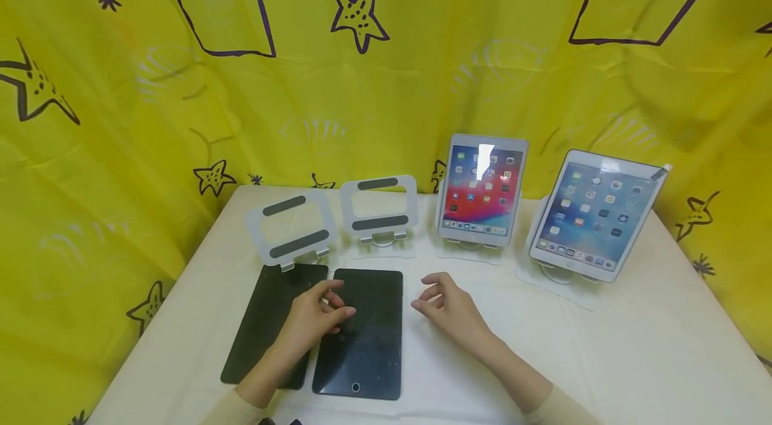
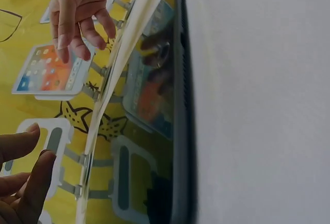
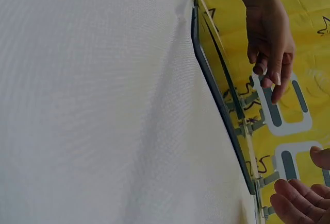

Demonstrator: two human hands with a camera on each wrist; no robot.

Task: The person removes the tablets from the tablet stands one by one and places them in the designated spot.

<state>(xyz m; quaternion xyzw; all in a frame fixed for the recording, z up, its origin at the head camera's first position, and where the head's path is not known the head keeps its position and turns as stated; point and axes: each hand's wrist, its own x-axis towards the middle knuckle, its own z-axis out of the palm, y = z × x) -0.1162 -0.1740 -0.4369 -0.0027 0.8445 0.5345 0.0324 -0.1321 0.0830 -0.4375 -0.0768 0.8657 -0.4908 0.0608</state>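
My left hand (image 1: pixel 315 310) hovers over two dark tablets lying side by side on the table, its fingers loosely bent with nothing between them. Beneath its fingertips is the nearer-to-centre tablet (image 1: pixel 370 344), black-screened with a round home button. The other black tablet (image 1: pixel 259 324) lies to its left, partly covered by the left forearm. Just right of the pair, my right hand (image 1: pixel 451 310) hangs in the air with relaxed fingers, holding nothing. In the left wrist view the dark glossy screen (image 2: pixel 157 110) mirrors a hand and the stands.
Behind the dark tablets stand two silver tablet stands, the left stand (image 1: pixel 295 244) and the middle stand (image 1: pixel 380 220), with grey pads. Further right, a white tablet (image 1: pixel 482 190) and another white tablet (image 1: pixel 597 214) lean lit on stands. A yellow patterned curtain (image 1: pixel 386 96) hangs behind the table (image 1: pixel 651 358).
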